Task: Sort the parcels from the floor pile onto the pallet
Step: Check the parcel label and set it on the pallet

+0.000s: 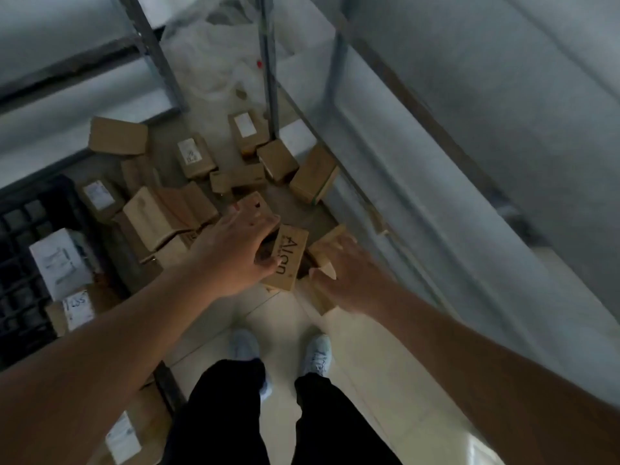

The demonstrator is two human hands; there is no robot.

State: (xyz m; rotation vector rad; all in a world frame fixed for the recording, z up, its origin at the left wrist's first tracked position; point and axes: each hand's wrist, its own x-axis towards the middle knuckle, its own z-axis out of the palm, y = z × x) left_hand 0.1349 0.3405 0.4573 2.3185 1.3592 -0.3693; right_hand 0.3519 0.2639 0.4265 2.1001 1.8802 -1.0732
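Left hand [235,250] grips brown printed cardboard parcel [287,260].

Brown cardboard parcels [188,196] lie scattered across a pale tiled floor [281,317] between metal shelving. At left, a black plastic pallet [23,250] on the floor carries a white box [58,258] and labelled cartons.
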